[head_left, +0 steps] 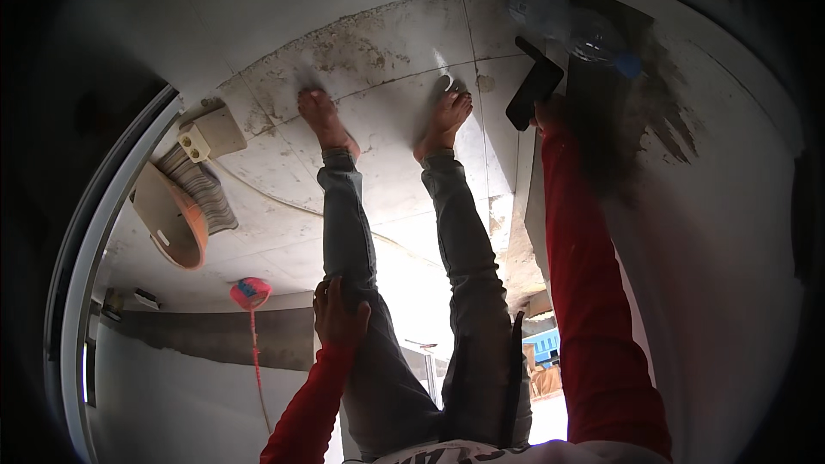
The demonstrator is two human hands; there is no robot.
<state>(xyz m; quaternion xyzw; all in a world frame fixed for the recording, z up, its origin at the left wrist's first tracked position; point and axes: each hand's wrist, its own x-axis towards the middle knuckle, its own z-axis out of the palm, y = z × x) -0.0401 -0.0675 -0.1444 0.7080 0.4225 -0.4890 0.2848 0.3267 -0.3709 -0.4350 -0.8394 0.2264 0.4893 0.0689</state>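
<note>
My right hand (551, 112), at the end of a red sleeve on the right, is closed round a black angular tool (534, 86). The tool has a slim bar at its top and a thicker lower part; its exact kind does not show. It is held beside a dark smeared patch (606, 120) on the pale surface at the right. My left hand (339, 314) lies open on my left leg near the knee, holding nothing. Beyond the tool, a clear plastic bottle (593, 37) with a blue cap lies on its side.
My bare feet stand on stained pale tiles (387, 103). At the left are a cream power socket (195, 143) with a cable, an orange-rimmed basin (176, 219) and a grey striped ridged piece (199, 185). A pink-headed broom-like thing (251, 292) is lower left; a blue crate (541, 347) is lower right.
</note>
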